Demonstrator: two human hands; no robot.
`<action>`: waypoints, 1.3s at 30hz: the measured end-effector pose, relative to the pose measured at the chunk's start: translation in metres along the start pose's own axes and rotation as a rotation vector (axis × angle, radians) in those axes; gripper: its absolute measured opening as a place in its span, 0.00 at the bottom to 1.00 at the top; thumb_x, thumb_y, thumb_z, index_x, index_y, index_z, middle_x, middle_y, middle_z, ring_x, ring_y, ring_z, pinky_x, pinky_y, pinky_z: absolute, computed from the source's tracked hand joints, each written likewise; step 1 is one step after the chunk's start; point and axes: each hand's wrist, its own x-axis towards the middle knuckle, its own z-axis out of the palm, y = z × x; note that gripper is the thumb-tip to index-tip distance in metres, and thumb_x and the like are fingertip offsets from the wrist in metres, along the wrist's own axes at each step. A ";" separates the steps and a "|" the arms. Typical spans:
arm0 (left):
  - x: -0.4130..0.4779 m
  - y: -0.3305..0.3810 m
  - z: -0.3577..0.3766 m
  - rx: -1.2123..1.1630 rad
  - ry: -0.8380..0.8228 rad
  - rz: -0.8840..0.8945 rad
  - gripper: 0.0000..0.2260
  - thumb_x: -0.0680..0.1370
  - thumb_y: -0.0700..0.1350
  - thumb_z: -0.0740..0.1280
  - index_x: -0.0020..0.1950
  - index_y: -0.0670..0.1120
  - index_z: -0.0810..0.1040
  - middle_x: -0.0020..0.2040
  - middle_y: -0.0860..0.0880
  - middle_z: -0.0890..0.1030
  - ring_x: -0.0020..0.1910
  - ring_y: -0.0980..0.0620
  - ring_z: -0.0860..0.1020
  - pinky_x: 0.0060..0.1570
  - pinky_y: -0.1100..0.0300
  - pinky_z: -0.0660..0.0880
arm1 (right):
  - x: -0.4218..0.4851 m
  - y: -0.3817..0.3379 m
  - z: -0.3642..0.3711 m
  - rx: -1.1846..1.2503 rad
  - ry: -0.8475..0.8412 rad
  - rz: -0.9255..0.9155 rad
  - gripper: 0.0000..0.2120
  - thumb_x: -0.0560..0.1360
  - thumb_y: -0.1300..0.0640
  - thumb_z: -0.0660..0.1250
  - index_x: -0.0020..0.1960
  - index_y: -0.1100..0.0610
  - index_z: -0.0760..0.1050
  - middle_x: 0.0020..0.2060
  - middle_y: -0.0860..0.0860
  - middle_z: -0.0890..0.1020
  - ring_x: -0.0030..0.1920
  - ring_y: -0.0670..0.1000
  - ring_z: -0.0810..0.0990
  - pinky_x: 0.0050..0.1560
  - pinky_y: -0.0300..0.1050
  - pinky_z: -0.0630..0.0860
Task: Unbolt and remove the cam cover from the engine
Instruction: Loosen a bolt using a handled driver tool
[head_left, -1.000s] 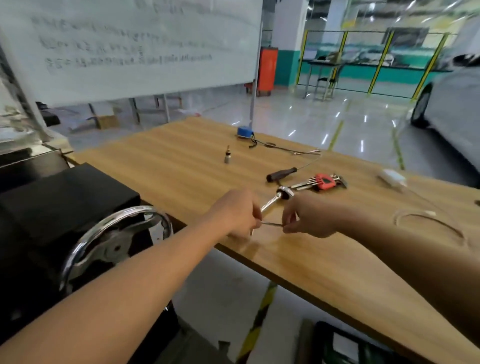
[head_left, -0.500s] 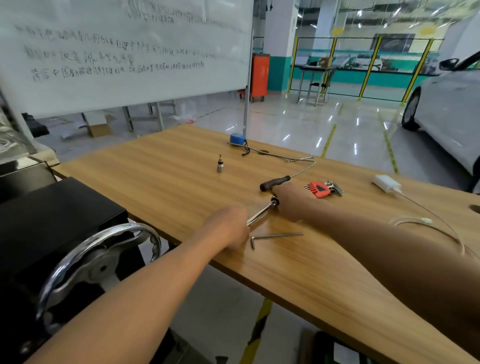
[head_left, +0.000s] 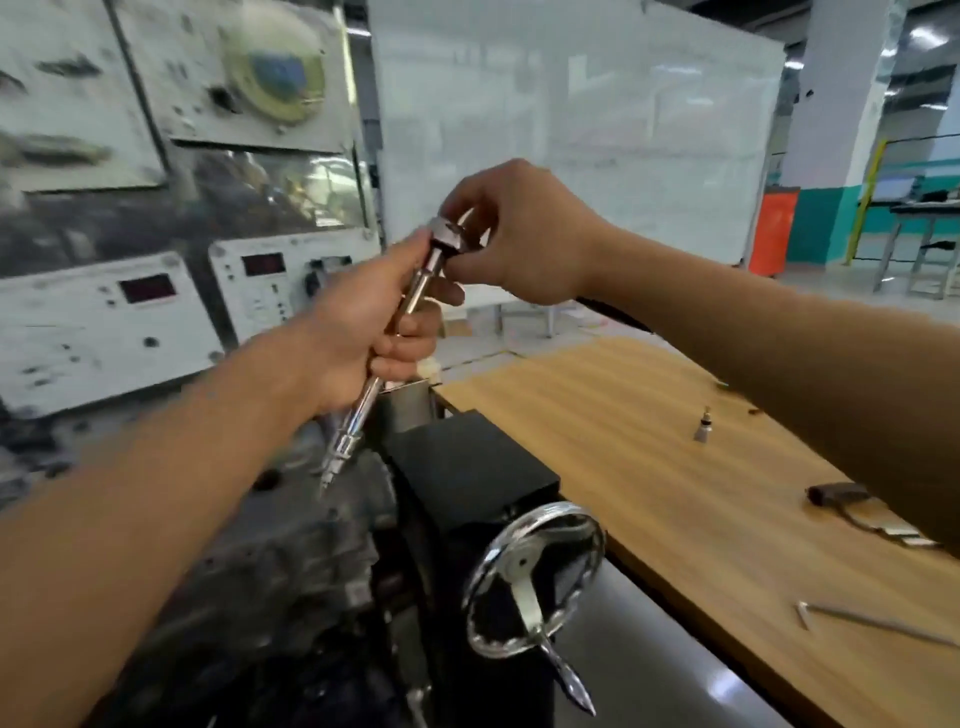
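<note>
The engine (head_left: 291, 545) sits low left on its stand, blurred; its cover cannot be told apart. Above it a chrome ratchet tool (head_left: 358, 421) is held tilted, tip down, clear of the engine. The left hand (head_left: 363, 322) grips the shaft with curled fingers; the right hand (head_left: 524, 234) pinches the head at the top. Half a second ago the tool lay on the wooden table (head_left: 649, 441) under the left hand; now it is lifted and the view has swung left. The hex key (head_left: 872, 623), small upright bit (head_left: 702, 428) and black-handled tool (head_left: 836, 492) remain on the table, beside the handwheel (head_left: 535, 577)
</note>
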 end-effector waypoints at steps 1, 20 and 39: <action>-0.019 0.012 -0.028 -0.027 0.055 0.000 0.29 0.79 0.69 0.54 0.39 0.45 0.74 0.24 0.52 0.60 0.19 0.57 0.56 0.17 0.69 0.53 | 0.019 -0.032 0.015 0.046 -0.028 -0.070 0.10 0.69 0.59 0.72 0.51 0.58 0.82 0.35 0.45 0.79 0.30 0.38 0.74 0.32 0.28 0.67; -0.165 -0.006 -0.235 -0.117 0.766 0.323 0.21 0.79 0.56 0.54 0.28 0.48 0.60 0.22 0.52 0.56 0.22 0.52 0.52 0.23 0.62 0.49 | 0.115 -0.219 0.150 -0.171 0.020 -0.477 0.28 0.72 0.28 0.60 0.35 0.53 0.76 0.28 0.49 0.76 0.30 0.50 0.74 0.28 0.41 0.61; -0.164 -0.039 -0.231 -0.178 0.789 0.271 0.22 0.78 0.57 0.55 0.28 0.48 0.58 0.23 0.52 0.56 0.22 0.53 0.52 0.21 0.64 0.51 | 0.092 -0.217 0.160 -0.191 -0.086 -0.461 0.31 0.72 0.27 0.60 0.32 0.55 0.72 0.29 0.50 0.74 0.31 0.53 0.75 0.32 0.43 0.68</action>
